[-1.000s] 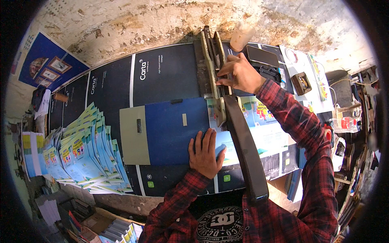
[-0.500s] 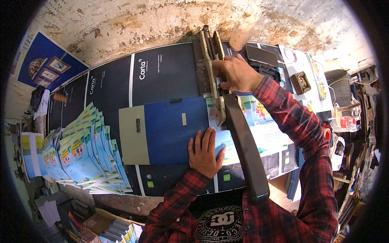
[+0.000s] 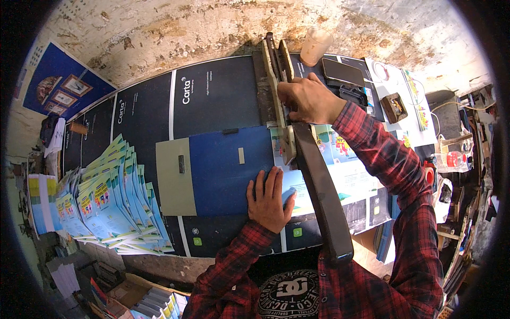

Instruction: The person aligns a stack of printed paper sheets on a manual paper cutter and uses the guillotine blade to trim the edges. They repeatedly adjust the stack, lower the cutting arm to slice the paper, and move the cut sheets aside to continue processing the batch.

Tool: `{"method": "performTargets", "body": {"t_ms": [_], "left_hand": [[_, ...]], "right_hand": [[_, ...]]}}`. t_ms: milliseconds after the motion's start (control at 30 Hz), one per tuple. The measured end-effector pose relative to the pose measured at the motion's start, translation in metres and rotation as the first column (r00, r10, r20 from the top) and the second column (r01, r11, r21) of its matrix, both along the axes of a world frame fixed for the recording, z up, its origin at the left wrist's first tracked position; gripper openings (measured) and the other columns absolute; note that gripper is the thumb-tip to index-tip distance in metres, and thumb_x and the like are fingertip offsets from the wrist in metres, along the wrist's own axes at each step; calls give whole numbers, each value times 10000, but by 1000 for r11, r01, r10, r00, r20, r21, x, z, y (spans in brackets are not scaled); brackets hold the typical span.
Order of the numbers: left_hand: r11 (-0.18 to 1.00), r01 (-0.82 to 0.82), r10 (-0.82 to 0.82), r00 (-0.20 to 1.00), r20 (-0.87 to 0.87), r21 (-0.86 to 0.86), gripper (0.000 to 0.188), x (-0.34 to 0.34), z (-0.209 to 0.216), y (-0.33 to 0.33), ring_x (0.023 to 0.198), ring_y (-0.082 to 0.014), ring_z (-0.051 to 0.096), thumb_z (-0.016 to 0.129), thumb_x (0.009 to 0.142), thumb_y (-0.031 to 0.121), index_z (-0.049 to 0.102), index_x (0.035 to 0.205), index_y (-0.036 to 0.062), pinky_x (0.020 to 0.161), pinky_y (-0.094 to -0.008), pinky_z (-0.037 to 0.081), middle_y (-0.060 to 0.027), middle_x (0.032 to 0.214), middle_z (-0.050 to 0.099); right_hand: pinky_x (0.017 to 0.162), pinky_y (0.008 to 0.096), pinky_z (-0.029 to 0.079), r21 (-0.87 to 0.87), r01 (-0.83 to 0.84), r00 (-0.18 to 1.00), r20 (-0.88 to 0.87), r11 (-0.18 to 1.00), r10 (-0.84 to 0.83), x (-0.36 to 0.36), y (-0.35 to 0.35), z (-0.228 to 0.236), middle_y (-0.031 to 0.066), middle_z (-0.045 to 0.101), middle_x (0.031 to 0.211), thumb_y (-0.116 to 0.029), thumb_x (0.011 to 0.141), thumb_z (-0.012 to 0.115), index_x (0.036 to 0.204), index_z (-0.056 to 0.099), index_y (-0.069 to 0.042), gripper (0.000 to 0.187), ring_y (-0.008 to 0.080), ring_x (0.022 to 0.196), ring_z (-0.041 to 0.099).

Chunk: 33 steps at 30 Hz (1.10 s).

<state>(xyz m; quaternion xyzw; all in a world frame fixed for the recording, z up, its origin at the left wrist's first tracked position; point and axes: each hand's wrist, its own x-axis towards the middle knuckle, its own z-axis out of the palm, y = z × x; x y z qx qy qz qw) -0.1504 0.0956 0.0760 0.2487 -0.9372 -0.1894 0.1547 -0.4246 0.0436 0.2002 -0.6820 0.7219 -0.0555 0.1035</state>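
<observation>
A worn metal heavy-duty stapler [image 3: 325, 196] with a long dark handle stands across the table, its handle pointing toward me. My right hand [image 3: 311, 100] is closed on the metal rails behind the handle, thumb and fingers curled; any small part between the fingertips is hidden. My left hand [image 3: 269, 204] lies flat with fingers spread, over the right edge of a blue board [image 3: 228, 175] and the printed light-blue sheets [image 3: 348, 183]. Those sheets run beneath the stapler's handle. A grey-green strip [image 3: 175, 186] forms the board's left part.
Fanned printed leaflets [image 3: 114, 202] lie at the left, beside a banded stack [image 3: 43, 202]. Far right are a plastic cup [image 3: 316, 47], a phone [image 3: 342, 73] and a small wooden box [image 3: 394, 109]. A stained wall [image 3: 212, 26] bounds the back.
My right hand's fingers have curled in more and shifted slightly along the rails. My left hand, the board and the stapler's handle stay in place.
</observation>
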Motion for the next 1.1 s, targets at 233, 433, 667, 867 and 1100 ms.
{"method": "performTargets", "body": {"t_ms": [233, 433, 667, 867, 1100], "left_hand": [[1000, 0, 0, 1000, 13, 21, 813, -2, 4, 0, 1381, -354, 315, 677, 746, 300, 377, 1466, 74, 1132, -551, 206, -91, 1503, 361], [1000, 20, -21, 996, 84, 15, 747, -2, 11, -3, 1376, -353, 316, 601, 798, 359, 398, 1452, 63, 1135, -543, 202, -95, 1499, 366], [999, -10, 12, 998, 66, -31, 599, -4, 18, -4, 1320, -322, 408, 520, 915, 460, 528, 1357, 56, 1079, -531, 293, -84, 1433, 471], [1000, 10, -10, 993, 121, -2, 813, -1, 11, -2, 1386, -336, 303, 607, 777, 457, 396, 1452, 56, 1123, -548, 210, -88, 1499, 366], [999, -7, 10, 994, 108, -33, 623, -6, 18, -3, 1334, -307, 398, 510, 906, 476, 512, 1384, 76, 1094, -511, 275, -70, 1449, 460]], "right_hand": [[856, 451, 518, -401, 75, 980, -142, 913, -142, -65, -47, 2, 183, 680, 985, -141, 768, 668, 1090, 605, -35, 345, 342, 951, 658], [923, 494, 487, -219, 287, 928, -178, 932, -328, -102, -123, -18, 203, 681, 1063, -207, 826, 595, 1123, 626, -60, 333, 355, 1032, 652], [1080, 565, 312, -279, 660, 716, -51, 698, -697, -96, -155, -42, 171, 685, 1124, -331, 829, 636, 1139, 650, -85, 395, 339, 1070, 656], [1053, 546, 330, -278, 719, 666, 12, 637, -746, -94, -166, -57, 199, 698, 1049, -407, 795, 696, 1110, 654, -50, 478, 343, 1039, 662], [1060, 553, 309, -318, 725, 643, -7, 611, -766, -102, -166, -66, 173, 706, 1025, -401, 796, 699, 1123, 643, -69, 470, 324, 1036, 661]]}}
